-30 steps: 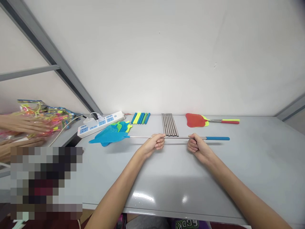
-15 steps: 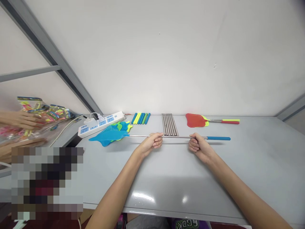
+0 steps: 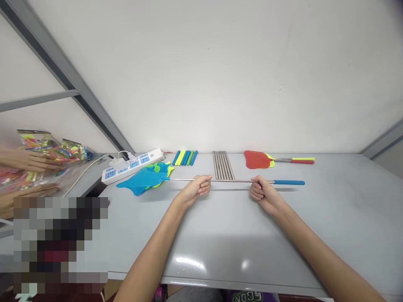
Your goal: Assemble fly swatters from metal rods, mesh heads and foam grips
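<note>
A blue fly swatter (image 3: 145,179) with an extended metal rod and a blue handle lies across both my hands, held level just above the table. My left hand (image 3: 195,188) is closed round the middle of the rod. Near the handle end, my right hand (image 3: 262,192) grips the same rod. Behind the rod lies a row of metal rods (image 3: 223,165). Further left are several blue, yellow and green handle grips (image 3: 185,158). Loose green and yellow swatter heads (image 3: 170,168) lie partly hidden under the blue one.
A white power strip (image 3: 134,165) with plugs sits at the back left. Red and yellow swatters (image 3: 256,159) lie stacked at the back right. At far left, another person's hands (image 3: 30,160) are over colourful plastic packets (image 3: 74,149). A wall (image 3: 220,84) rises behind the grey table (image 3: 220,235).
My left hand has slid slightly left along the rod, and the swatter head has shifted a little left. The right hand stays about where it was. The camera view moved slightly.
</note>
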